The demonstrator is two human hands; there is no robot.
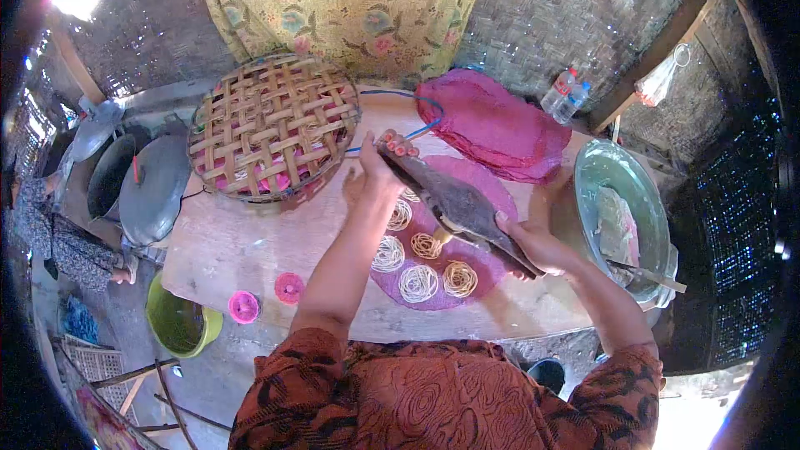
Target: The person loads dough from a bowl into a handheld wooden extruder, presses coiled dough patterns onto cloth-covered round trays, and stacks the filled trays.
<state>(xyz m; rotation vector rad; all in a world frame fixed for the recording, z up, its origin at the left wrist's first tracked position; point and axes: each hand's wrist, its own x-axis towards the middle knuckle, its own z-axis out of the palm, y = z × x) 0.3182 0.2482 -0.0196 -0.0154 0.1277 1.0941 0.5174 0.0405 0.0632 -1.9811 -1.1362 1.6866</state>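
Gripping the dark tool [457, 200] at both ends, here are the two hands, left hand [382, 158] curled about the upper end, right hand [533, 246] clasping the lower, thumb on top; it slants above the purple mat [487, 182], where pale strand nests [418, 282] sit; that mat lies on the worktop [225, 242], between the woven basket [275, 125] and the big basin [581, 192]; pink mats [500, 129] are stacked just behind.

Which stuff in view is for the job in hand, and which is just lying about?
Likely in the job:
dark tool, in left hand and right hand
strand coils
mat under them
lump in basin

Likely just lying about:
bottles
green tub
hanging bag
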